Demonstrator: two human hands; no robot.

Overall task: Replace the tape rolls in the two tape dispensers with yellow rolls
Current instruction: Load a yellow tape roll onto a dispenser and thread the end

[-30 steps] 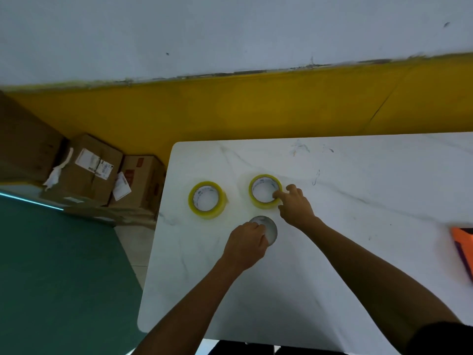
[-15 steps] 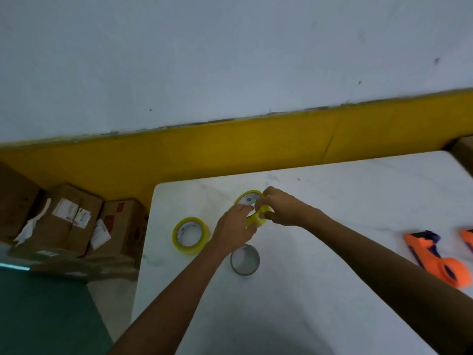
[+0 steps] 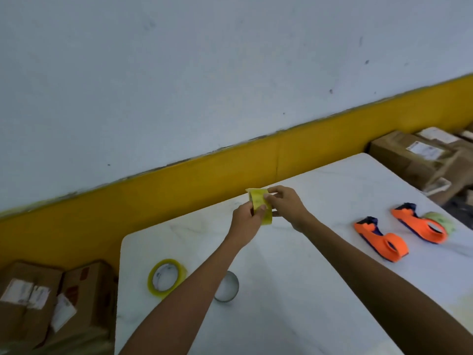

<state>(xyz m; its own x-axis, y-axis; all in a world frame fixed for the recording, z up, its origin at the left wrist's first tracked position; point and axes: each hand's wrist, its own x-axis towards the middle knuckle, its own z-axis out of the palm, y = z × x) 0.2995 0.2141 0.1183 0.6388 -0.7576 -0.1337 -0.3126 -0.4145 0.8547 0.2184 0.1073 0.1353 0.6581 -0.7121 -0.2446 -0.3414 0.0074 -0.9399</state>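
Both hands hold one yellow tape roll [image 3: 261, 206] above the white table [image 3: 294, 283], near its far edge. My left hand [image 3: 245, 221] grips the roll from below and my right hand [image 3: 286, 206] pinches it from the right. A second yellow roll [image 3: 166, 278] lies flat at the table's left. A nearly used-up grey roll [image 3: 227, 286] lies beside it, partly hidden by my left forearm. Two orange tape dispensers [image 3: 378, 239] [image 3: 419, 224] lie on the right, the far one with a pale green roll [image 3: 441, 221] against it.
Cardboard boxes [image 3: 43, 298] stand on the floor left of the table, and more boxes [image 3: 425, 160] sit beyond its far right corner. A wall with a yellow base band [image 3: 179, 185] runs behind the table.
My hands lifted the far yellow roll off the table and hold it in the air. The view swung right, bringing both dispensers and the right-hand boxes into sight.
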